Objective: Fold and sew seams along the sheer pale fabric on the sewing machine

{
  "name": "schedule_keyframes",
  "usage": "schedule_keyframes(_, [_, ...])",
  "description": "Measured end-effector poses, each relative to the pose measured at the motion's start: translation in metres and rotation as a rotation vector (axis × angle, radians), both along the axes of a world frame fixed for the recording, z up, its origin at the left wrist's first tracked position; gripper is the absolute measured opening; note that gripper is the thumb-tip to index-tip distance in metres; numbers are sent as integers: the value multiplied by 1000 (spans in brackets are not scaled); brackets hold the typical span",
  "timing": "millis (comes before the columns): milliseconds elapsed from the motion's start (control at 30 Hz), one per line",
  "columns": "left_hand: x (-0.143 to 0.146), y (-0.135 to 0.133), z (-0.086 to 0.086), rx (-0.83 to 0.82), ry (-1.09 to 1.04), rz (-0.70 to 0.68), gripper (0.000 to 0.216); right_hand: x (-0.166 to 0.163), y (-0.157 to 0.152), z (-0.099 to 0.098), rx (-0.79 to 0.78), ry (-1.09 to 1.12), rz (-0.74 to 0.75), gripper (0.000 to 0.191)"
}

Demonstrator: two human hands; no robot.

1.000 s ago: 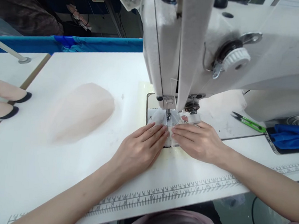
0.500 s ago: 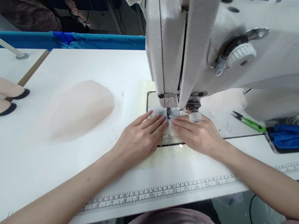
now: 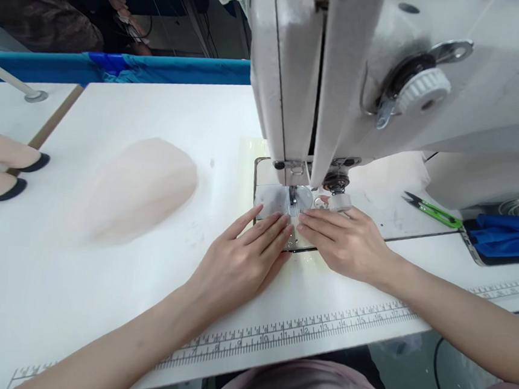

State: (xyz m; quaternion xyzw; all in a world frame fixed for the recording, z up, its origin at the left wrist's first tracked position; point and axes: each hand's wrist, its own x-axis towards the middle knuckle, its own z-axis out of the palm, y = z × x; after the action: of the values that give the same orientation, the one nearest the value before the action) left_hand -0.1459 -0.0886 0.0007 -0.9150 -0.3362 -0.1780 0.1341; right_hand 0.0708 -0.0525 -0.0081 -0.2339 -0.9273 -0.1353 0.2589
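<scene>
My left hand (image 3: 241,259) lies flat on the white table, fingers stretched toward the needle and presser foot (image 3: 292,196) of the white sewing machine (image 3: 364,88). Opposite it, my right hand (image 3: 344,241) also lies flat with fingers extended, its tips almost meeting those of the left. Both press on a small, thin, translucent piece of fabric (image 3: 293,234) over the metal needle plate (image 3: 268,198). The fabric is mostly hidden under the fingers.
A pile of pale pink sheer fabric (image 3: 137,187) lies to the left. Green thread snips (image 3: 433,211) and blue cloth (image 3: 507,239) sit at the right. A printed ruler (image 3: 302,328) runs along the table's front edge. Two pale tubes with black ends (image 3: 10,163) poke in at left.
Both hands slid forward toward the needle half a second ago, then drew back a little toward me. The fabric piece moved with them.
</scene>
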Motion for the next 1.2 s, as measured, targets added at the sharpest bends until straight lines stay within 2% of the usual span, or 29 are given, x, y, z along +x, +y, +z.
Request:
schedule_keyframes(400, [-3, 20, -6, -50, -52, 48, 36, -3, 10, 1, 9, -54, -103, 30])
schedule_keyframes(767, [-2, 22, -8, -69, -84, 63, 38, -1, 10, 1, 11, -102, -136, 33])
schedule_keyframes(1200, [-3, 31, -10, -164, -122, 130, 47, -1, 14, 2, -22, -105, -172, 31])
